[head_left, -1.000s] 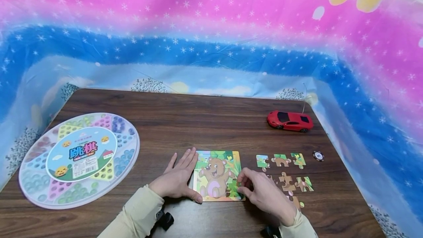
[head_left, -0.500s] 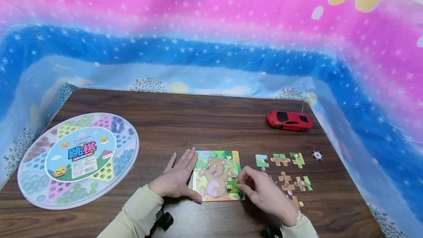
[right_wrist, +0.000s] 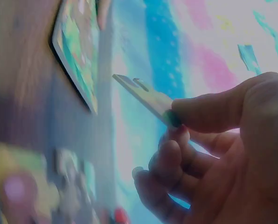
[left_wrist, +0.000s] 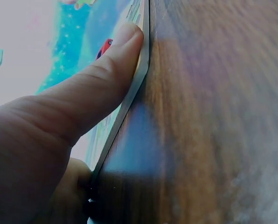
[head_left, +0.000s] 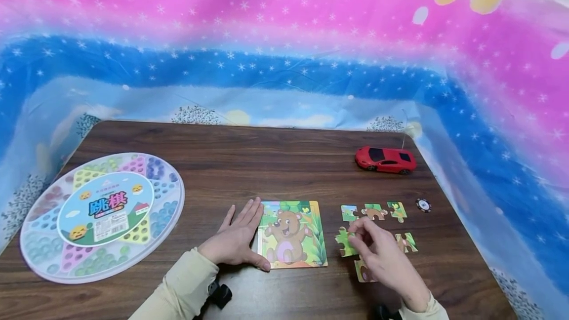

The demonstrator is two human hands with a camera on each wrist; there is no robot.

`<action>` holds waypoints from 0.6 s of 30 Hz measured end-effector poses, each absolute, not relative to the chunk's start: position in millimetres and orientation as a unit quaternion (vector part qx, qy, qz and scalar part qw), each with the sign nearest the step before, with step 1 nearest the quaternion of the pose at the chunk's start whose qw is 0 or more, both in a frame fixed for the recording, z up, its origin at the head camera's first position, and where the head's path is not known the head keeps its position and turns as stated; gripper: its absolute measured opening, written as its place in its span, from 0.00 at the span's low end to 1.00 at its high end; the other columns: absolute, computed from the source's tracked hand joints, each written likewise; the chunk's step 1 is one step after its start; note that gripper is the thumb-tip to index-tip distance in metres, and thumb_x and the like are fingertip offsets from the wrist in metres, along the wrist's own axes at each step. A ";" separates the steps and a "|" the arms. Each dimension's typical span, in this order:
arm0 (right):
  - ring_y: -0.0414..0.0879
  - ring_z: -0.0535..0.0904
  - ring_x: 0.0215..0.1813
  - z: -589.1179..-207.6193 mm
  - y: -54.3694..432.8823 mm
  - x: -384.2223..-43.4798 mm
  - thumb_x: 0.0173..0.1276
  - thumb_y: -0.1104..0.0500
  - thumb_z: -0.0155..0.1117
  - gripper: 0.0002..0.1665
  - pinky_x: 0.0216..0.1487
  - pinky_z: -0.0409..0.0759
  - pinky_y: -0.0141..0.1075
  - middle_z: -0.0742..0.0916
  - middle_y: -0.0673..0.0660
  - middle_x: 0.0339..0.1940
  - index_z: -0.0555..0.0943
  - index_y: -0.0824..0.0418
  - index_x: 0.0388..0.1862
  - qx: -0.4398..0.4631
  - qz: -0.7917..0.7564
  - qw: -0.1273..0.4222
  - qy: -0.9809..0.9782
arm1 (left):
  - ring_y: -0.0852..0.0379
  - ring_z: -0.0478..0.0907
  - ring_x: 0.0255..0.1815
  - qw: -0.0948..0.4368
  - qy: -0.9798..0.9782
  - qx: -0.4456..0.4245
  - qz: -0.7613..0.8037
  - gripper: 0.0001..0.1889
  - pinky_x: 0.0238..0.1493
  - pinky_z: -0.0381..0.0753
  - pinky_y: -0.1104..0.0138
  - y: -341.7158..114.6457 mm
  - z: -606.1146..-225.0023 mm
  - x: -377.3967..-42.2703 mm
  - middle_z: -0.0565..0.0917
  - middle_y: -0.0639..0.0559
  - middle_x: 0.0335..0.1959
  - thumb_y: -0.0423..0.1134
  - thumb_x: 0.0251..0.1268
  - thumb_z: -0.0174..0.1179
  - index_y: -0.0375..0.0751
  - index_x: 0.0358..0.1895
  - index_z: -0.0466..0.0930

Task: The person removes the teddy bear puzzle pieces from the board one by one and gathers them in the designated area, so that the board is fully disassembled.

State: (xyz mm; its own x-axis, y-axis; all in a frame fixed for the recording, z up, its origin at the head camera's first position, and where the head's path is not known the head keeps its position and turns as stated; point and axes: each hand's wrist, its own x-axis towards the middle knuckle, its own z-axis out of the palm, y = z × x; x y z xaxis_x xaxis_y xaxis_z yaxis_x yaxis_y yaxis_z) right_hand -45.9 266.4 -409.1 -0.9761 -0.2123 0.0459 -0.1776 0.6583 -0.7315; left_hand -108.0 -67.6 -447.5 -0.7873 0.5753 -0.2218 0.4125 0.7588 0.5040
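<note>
A square puzzle board (head_left: 291, 233) with a brown bear picture lies flat on the table. My left hand (head_left: 237, 236) rests along its left edge with fingers straight, the thumb at the near left corner; the thumb (left_wrist: 99, 79) also presses the board's edge in the left wrist view. To the right of the board, my right hand (head_left: 380, 253) pinches a green puzzle piece (head_left: 345, 242) between thumb and fingertips. In the right wrist view that piece (right_wrist: 141, 95) appears tilted, apart from the board. Part of it is hidden by the fingers.
Loose puzzle pieces (head_left: 374, 211) lie in rows on the right, some hidden by my right hand. A poker chip (head_left: 424, 205) sits beyond them. A red toy car (head_left: 385, 159) stands at the back right. A round Chinese checkers set (head_left: 104, 211) lies at the left.
My right hand has lifted the green puzzle piece off the board's right side and carried it right, over the loose pieces. The left hand has stayed on the board.
</note>
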 end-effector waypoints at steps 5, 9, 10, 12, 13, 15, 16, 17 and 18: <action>0.37 0.72 0.22 -403.2 292.1 -35.6 0.71 0.55 0.62 0.04 0.22 0.73 0.32 0.78 0.47 0.26 0.76 0.50 0.41 -0.077 -0.370 -0.047 0.925 | 0.48 0.30 0.79 0.182 0.922 0.270 0.210 0.70 0.72 0.26 0.44 -67.1 -446.8 -108.2 0.35 0.42 0.79 0.72 0.40 0.67 0.35 0.78 0.38; 0.39 0.72 0.24 -398.5 318.4 -24.7 0.69 0.54 0.64 0.06 0.23 0.70 0.32 0.79 0.47 0.25 0.77 0.51 0.41 -0.017 -0.325 -0.061 0.944 | 0.47 0.31 0.79 0.180 0.923 0.270 0.209 0.69 0.72 0.26 0.43 -66.7 -446.6 -108.7 0.35 0.42 0.79 0.72 0.40 0.67 0.35 0.78 0.38; 0.39 0.71 0.24 -397.6 325.4 -21.9 0.69 0.53 0.64 0.07 0.23 0.69 0.32 0.79 0.47 0.25 0.77 0.51 0.42 0.003 -0.310 -0.053 0.949 | 0.47 0.31 0.79 0.180 0.922 0.269 0.210 0.69 0.72 0.26 0.43 -66.6 -446.6 -108.8 0.35 0.42 0.79 0.72 0.40 0.68 0.35 0.78 0.39; 0.40 0.71 0.24 -396.4 339.4 -16.8 0.69 0.52 0.64 0.09 0.23 0.68 0.33 0.79 0.49 0.26 0.78 0.53 0.44 0.039 -0.286 -0.028 0.957 | 0.47 0.31 0.79 0.181 0.922 0.269 0.211 0.69 0.72 0.26 0.43 -66.5 -446.4 -108.9 0.35 0.42 0.79 0.72 0.40 0.68 0.35 0.78 0.39; 0.41 0.71 0.25 -396.3 346.3 -14.1 0.69 0.52 0.65 0.11 0.24 0.67 0.33 0.80 0.49 0.27 0.78 0.54 0.45 0.059 -0.276 -0.010 0.959 | 0.47 0.30 0.79 0.182 0.922 0.269 0.212 0.69 0.72 0.26 0.43 -66.5 -446.3 -108.8 0.35 0.42 0.79 0.72 0.40 0.68 0.35 0.78 0.38; 0.43 0.73 0.27 -396.8 359.7 -8.4 0.68 0.50 0.65 0.15 0.24 0.68 0.34 0.81 0.50 0.29 0.78 0.57 0.47 0.097 -0.271 0.034 0.957 | 0.47 0.30 0.79 0.183 0.921 0.269 0.212 0.69 0.72 0.26 0.44 -66.4 -446.2 -108.7 0.35 0.42 0.79 0.72 0.40 0.68 0.35 0.78 0.39; 0.43 0.73 0.28 -397.6 365.7 -5.6 0.68 0.49 0.65 0.17 0.25 0.68 0.35 0.81 0.51 0.30 0.78 0.58 0.47 0.114 -0.268 0.055 0.955 | 0.47 0.30 0.79 0.184 0.921 0.269 0.213 0.69 0.72 0.26 0.44 -66.4 -446.2 -108.6 0.35 0.42 0.79 0.72 0.39 0.68 0.34 0.78 0.39; 0.44 0.74 0.29 -398.6 371.3 -3.0 0.68 0.49 0.65 0.18 0.25 0.69 0.35 0.81 0.51 0.30 0.78 0.60 0.47 0.127 -0.268 0.073 0.952 | 0.47 0.30 0.79 0.183 0.921 0.269 0.212 0.70 0.72 0.26 0.43 -66.2 -446.2 -108.5 0.35 0.42 0.79 0.72 0.39 0.68 0.34 0.78 0.39; 0.45 0.74 0.29 -399.8 376.4 -0.6 0.67 0.49 0.66 0.19 0.26 0.69 0.36 0.82 0.51 0.30 0.78 0.61 0.47 0.139 -0.268 0.089 0.949 | 0.47 0.30 0.79 0.183 0.921 0.270 0.213 0.70 0.72 0.26 0.43 -66.1 -446.1 -108.3 0.35 0.42 0.79 0.72 0.39 0.68 0.34 0.78 0.39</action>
State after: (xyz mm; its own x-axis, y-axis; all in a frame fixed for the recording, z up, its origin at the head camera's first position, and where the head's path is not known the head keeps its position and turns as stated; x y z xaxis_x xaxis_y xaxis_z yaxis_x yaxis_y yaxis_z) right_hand -0.6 376.4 -399.8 -0.9456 0.2157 -0.2436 0.3114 0.8173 -0.4848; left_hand -108.3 -66.1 -446.1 -0.7879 0.5744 -0.2221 0.4189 0.7643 0.4903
